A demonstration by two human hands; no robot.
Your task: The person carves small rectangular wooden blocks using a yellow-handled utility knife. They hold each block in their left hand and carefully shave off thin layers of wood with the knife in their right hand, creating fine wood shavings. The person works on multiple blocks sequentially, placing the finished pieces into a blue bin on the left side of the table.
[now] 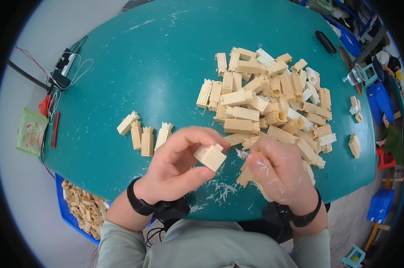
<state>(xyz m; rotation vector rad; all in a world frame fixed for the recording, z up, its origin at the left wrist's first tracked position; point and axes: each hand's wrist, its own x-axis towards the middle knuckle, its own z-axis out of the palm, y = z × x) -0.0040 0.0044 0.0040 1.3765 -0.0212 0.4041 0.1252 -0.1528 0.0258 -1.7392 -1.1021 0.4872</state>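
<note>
Working over a cream piece (pixel 212 158) held in the left hand (pixel 173 163), likely mid-trim

Step in hand, as I read it: cleaning up the plastic piece. Pale shavings (pixel 222 191) are scattered on the near part of the green worktop (pixel 166 80), just below the hands, and more cling to the right hand (pixel 280 169). A small whitish tuft (pixel 242 154) shows at that hand's thumb side, apart from the piece.

Next move probably calls for a steady left grip and a light stroke from the right, thumb kept out of line.

Pose: left hand grasping the piece between thumb and curled fingers, its flat end turned near and right, a small stub on the far edge. Right hand clenched just to the right, thumb over folded fingers; cannot tell whether a tool sits inside. Forearms come in from the near side, a black wristband (pixel 135 196) on each.

Around: big pile of pieces (pixel 240 113) to the far right, four pieces (pixel 147 144) set apart on the left
</note>
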